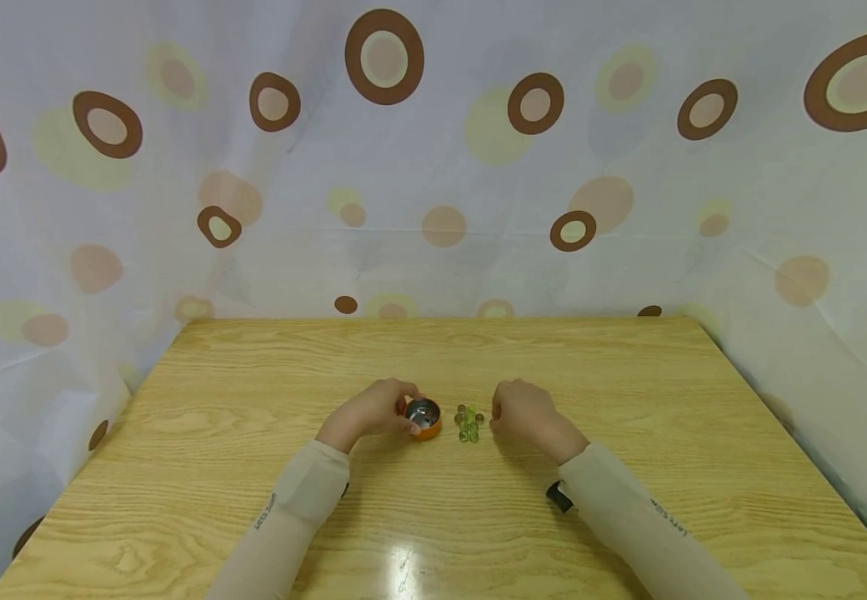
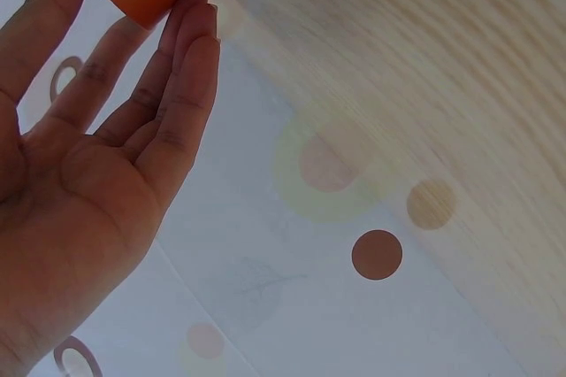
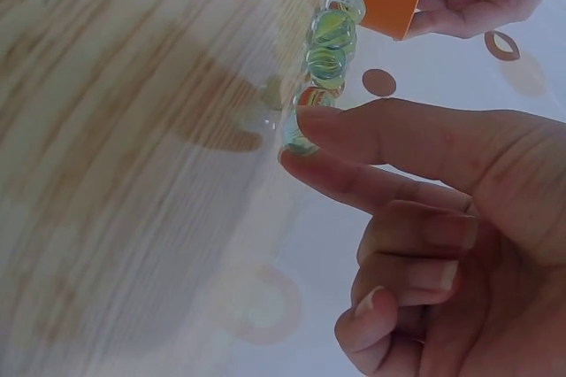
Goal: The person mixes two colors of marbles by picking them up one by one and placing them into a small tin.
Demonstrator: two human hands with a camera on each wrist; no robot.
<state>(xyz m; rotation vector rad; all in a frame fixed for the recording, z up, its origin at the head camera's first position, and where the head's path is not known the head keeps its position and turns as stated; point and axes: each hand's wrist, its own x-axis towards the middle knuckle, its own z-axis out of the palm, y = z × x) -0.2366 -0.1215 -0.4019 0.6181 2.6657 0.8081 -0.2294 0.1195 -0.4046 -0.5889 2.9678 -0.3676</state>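
In the head view the glass marbles (image 1: 469, 425) are too small to count; in the right wrist view they overlap, and the thumb of the right hand (image 1: 527, 412) partly hides the nearest, so contact cannot be told. The orange bowl (image 1: 429, 434) is cropped at 11 o'clock in the left wrist view and 1 o'clock in the right, its inside hidden in both. One fingertip of the left hand (image 1: 377, 408) disappears behind it. Small lettering (image 1: 669, 517) on the right sleeve (image 1: 639, 510) blurs; beneath that cuff, at 5 o'clock, a black object (image 1: 559, 497) is partly covered.
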